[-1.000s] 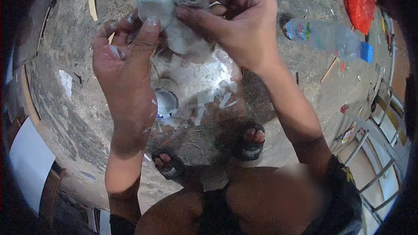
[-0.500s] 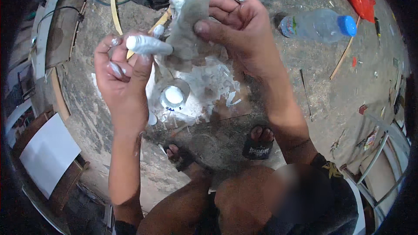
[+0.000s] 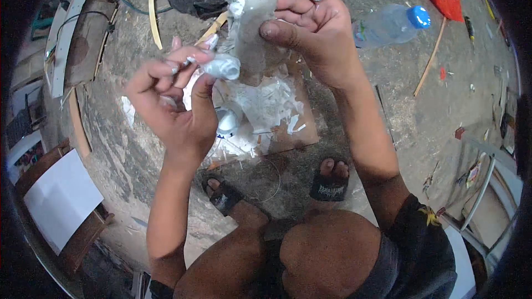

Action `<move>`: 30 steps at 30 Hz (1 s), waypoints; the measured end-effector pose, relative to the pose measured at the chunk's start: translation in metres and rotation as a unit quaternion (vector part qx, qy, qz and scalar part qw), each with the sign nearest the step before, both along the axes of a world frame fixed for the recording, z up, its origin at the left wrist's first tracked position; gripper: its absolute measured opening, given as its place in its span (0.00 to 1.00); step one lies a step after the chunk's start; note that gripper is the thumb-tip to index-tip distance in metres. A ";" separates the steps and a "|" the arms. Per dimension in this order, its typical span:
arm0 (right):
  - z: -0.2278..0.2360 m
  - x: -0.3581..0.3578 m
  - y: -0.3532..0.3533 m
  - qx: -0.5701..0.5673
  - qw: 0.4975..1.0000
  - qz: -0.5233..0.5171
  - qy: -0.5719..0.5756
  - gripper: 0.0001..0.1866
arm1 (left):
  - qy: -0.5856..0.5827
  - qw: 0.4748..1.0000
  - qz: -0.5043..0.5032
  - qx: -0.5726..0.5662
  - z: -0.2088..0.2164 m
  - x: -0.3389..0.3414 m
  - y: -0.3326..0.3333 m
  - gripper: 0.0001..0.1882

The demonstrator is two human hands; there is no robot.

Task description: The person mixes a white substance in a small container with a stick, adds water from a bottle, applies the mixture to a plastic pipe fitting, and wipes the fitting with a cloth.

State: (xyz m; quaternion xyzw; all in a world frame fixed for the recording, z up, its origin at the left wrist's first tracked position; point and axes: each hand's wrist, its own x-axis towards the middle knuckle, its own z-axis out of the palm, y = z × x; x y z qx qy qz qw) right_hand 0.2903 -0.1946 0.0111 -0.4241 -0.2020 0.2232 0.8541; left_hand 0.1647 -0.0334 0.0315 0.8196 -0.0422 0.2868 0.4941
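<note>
Above the plaster-spattered cardboard sheet [image 3: 302,127] on the concrete floor [image 3: 127,149], the right hand [image 3: 313,25] holds a grey plaster-coated form [image 3: 255,27] upright, fingers clamped round its middle. The left hand [image 3: 177,102] has its fingers pinched together on a small white plaster-caked tool [image 3: 221,67], whose tip touches the form's left side. Judged progress: the upper part carries fresh white plaster, the lower body remains bare grey, so coating appears partway done. A white cup [image 3: 226,123] sits on the cardboard below.
</note>
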 end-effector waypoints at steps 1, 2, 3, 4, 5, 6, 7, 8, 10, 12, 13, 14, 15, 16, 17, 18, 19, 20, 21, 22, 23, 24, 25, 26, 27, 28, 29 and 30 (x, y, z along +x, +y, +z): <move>0.002 0.001 -0.003 -0.002 1.000 -0.003 -0.004 0.27 | 0.000 1.000 -0.003 -0.008 0.000 0.000 -0.001 0.23; 0.001 0.000 -0.005 -0.003 1.000 0.000 -0.017 0.26 | -0.002 1.000 -0.008 -0.011 -0.001 0.001 -0.002 0.23; 0.001 -0.001 -0.007 -0.003 1.000 0.004 -0.030 0.25 | -0.008 1.000 -0.014 0.000 -0.002 0.001 -0.002 0.23; 0.001 -0.001 -0.008 -0.004 1.000 0.000 -0.031 0.25 | -0.014 1.000 -0.019 0.011 -0.003 0.002 -0.002 0.22; 0.003 -0.002 -0.009 0.012 0.999 0.005 -0.032 0.24 | -0.014 1.000 -0.023 0.009 -0.003 0.002 -0.002 0.22; 0.005 -0.002 -0.009 0.028 0.999 0.010 -0.033 0.23 | -0.016 0.999 -0.024 0.018 -0.004 0.003 -0.002 0.22; 0.006 -0.003 -0.009 0.027 0.999 0.007 -0.034 0.23 | -0.017 0.999 -0.025 0.026 -0.004 0.003 -0.002 0.22; 0.008 -0.003 -0.009 0.012 0.998 0.019 -0.051 0.22 | -0.018 0.999 -0.027 0.026 -0.003 0.003 -0.003 0.22; 0.015 -0.002 -0.008 -0.003 0.997 0.030 -0.069 0.21 | -0.007 0.999 -0.018 0.028 -0.002 0.002 -0.004 0.23; 0.021 -0.001 -0.007 -0.027 0.994 0.079 -0.069 0.18 | 0.016 1.000 -0.006 0.006 0.001 0.001 -0.009 0.24; 0.021 0.001 -0.006 -0.027 0.994 0.079 -0.069 0.18 | 0.040 0.999 0.008 -0.016 0.002 0.001 -0.010 0.26; 0.021 0.004 -0.005 -0.036 0.990 0.110 -0.084 0.17 | 0.040 0.999 0.007 -0.016 0.004 0.000 -0.011 0.26; 0.021 0.008 -0.004 -0.045 0.984 0.141 -0.099 0.16 | 0.070 0.995 0.029 -0.063 0.005 0.000 -0.012 0.27; 0.022 0.010 -0.003 -0.046 0.984 0.141 -0.098 0.16 | 0.101 0.988 0.050 -0.110 0.006 -0.001 -0.012 0.29; 0.022 0.012 -0.002 -0.049 0.978 0.162 -0.124 0.16 | 0.101 0.987 0.050 -0.111 0.007 -0.001 -0.012 0.29; 0.022 0.015 -0.001 -0.053 0.971 0.182 -0.149 0.15 | 0.125 0.981 0.040 -0.144 0.007 -0.001 -0.011 0.31; 0.023 0.018 -0.001 -0.054 0.971 0.182 -0.147 0.15 | 0.149 0.972 0.030 -0.178 0.007 -0.001 -0.011 0.32; 0.027 0.021 0.000 -0.060 0.963 0.208 -0.161 0.15 | 0.150 0.972 0.031 -0.178 0.009 -0.001 -0.010 0.32; 0.030 0.024 0.001 -0.066 0.954 0.234 -0.174 0.14 | 0.172 0.966 0.025 -0.194 0.011 0.000 -0.010 0.33; 0.030 0.028 0.003 -0.065 0.954 0.234 -0.173 0.14 | 0.194 0.958 0.018 -0.209 0.014 0.001 -0.010 0.34; 0.029 0.033 0.006 -0.074 0.941 0.265 -0.195 0.14 | 0.194 0.958 0.019 -0.209 0.016 0.001 -0.010 0.34; 0.028 0.037 0.007 -0.082 0.927 0.296 -0.216 0.13 | 0.203 0.956 0.016 -0.212 0.018 0.002 -0.010 0.34; 0.029 0.038 0.008 -0.082 0.927 0.296 -0.215 0.13 | 0.211 0.953 0.014 -0.214 0.020 0.002 -0.011 0.35; 0.030 0.039 0.009 -0.082 0.918 0.306 -0.238 0.14 | 0.212 0.953 0.015 -0.215 0.020 0.002 -0.012 0.35; 0.033 0.040 0.010 -0.083 0.909 0.316 -0.260 0.14 | 0.213 0.951 0.014 -0.222 0.021 0.002 -0.012 0.35; 0.039 0.042 0.008 -0.083 0.909 0.316 -0.259 0.14 | 0.215 0.949 0.014 -0.230 0.021 0.002 -0.012 0.35; 0.050 0.044 0.003 -0.105 0.885 0.338 -0.301 0.18 | 0.216 0.949 0.012 -0.231 0.021 0.003 -0.012 0.35; 0.060 0.047 0.003 -0.114 0.873 0.350 -0.322 0.19 | 0.221 0.946 0.011 -0.238 0.022 0.003 -0.011 0.35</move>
